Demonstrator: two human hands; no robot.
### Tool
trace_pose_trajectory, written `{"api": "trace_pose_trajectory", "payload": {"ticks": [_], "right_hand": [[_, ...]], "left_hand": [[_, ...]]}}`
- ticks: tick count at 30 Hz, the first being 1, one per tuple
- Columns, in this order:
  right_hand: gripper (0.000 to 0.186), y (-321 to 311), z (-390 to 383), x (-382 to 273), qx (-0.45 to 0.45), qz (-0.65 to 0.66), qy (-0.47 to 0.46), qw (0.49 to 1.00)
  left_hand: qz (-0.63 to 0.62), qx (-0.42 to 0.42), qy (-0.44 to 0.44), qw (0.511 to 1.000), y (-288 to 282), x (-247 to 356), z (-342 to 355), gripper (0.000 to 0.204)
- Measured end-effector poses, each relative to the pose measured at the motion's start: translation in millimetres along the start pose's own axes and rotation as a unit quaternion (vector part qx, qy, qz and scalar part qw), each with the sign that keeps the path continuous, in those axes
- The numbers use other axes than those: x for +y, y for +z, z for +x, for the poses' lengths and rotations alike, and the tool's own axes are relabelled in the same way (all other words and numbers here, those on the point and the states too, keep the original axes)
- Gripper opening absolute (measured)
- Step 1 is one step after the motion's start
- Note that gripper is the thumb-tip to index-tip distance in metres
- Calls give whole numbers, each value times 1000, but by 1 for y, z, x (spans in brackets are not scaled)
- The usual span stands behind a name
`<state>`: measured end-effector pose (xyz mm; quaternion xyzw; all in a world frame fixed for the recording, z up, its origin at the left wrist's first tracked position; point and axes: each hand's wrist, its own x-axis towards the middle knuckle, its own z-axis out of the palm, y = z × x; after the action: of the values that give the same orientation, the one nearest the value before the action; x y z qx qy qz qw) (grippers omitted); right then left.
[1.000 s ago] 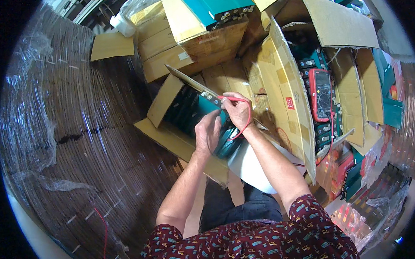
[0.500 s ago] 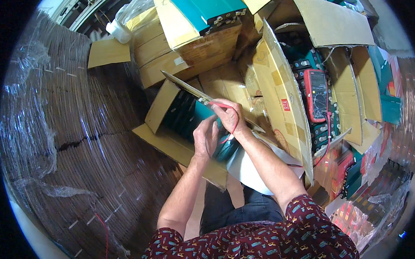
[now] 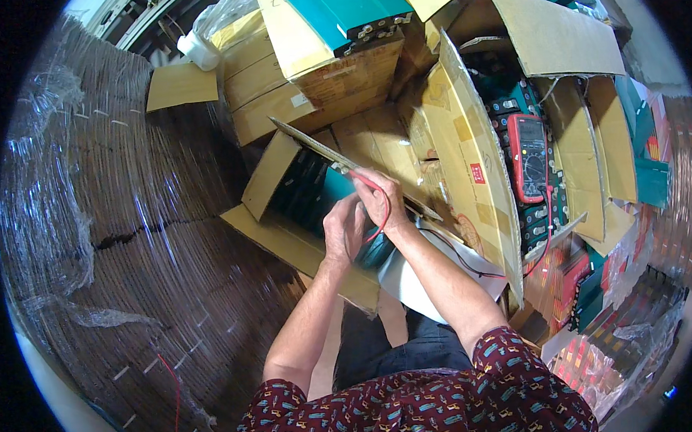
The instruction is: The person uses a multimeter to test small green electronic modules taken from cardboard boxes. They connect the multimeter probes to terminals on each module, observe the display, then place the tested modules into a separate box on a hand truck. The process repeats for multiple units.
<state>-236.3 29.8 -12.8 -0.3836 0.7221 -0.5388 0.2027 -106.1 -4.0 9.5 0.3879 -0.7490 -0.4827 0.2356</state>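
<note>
Both my hands are together above an open cardboard box [image 3: 271, 181] holding several dark green block-shaped units with terminals. My right hand [image 3: 380, 199] is closed around a red test lead [image 3: 387, 206], which loops down past its wrist side. My left hand [image 3: 344, 228] sits just left of it with the fingers curled in; what they hold, if anything, is hidden. A green unit [image 3: 374, 249] shows partly below the hands. To the right, a red multimeter [image 3: 530, 158] lies on more green units in a second box, a red lead plugged into it.
Plastic-wrapped stacks of flat cardboard [image 3: 130, 225] fill the left. A teal unit [image 3: 349, 13] rests on closed boxes [image 3: 340, 73] at the back. Tall carton flaps [image 3: 475, 164] rise right of my hands. A white sheet [image 3: 411, 283] and a black lead [image 3: 460, 253] lie beneath my right forearm.
My right hand has shifted slightly down, and the red lead's loop has drawn in to the left. More of the black lead shows beside my right forearm. The multimeter lies where it was.
</note>
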Motion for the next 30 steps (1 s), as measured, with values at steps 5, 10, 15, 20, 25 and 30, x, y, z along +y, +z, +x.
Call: {"api": "trace_pose_trajectory", "payload": {"ticks": [5, 10, 15, 20, 25, 30], "right_hand": [[23, -2, 4, -1, -32, -36, -9, 999], [23, 0, 2, -1, -7, -17, -9, 1000], [15, -10, -37, -3, 36, 103, 78, 991], [32, 1, -92, 47, 3, 4, 297, 955], [26, 47, -92, 109, 61, 75, 440, 893], [17, 76, -66, 95, 75, 96, 503, 856]], "left_hand": [[3, 5, -16, 1000, 1, -1, -1, 24], [10, 12, -17, 1000, -1, -17, -11, 24], [-39, 138, -94, 985, -7, -27, -9, 27], [92, 72, -147, 982, -2, -112, 27, 33], [254, -41, -140, 956, 24, -157, 53, 40], [245, -64, -203, 946, 48, -183, 53, 43]]}}
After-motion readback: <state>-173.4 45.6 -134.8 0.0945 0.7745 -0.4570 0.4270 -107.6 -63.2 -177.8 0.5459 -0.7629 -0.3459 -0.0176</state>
